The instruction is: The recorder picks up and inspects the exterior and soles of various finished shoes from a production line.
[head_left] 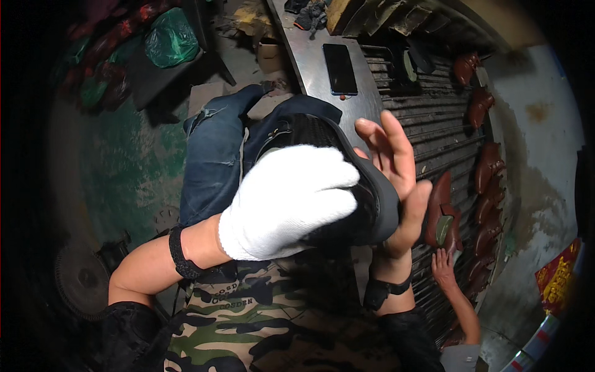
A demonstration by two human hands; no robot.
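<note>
A black shoe (307,128) with a thick grey sole edge (388,208) lies across my lap, over the camouflage apron. My left hand (291,201), in a white knitted glove, is closed over the shoe's upper and covers much of it. Its curled fingers hide what lies beneath them. Bare, my right hand (396,180) is beside the sole on the right, its fingers stretched upward and apart. The base of that hand is close against the sole; the shoe partly hides the palm.
A phone (339,69) lies on the metal table (369,105). To the right, brown shoes (488,166) line a slatted conveyor (409,111). Another person's hand (444,270) touches a brown shoe (439,208) there. A green plastic bag (171,38) is at the upper left.
</note>
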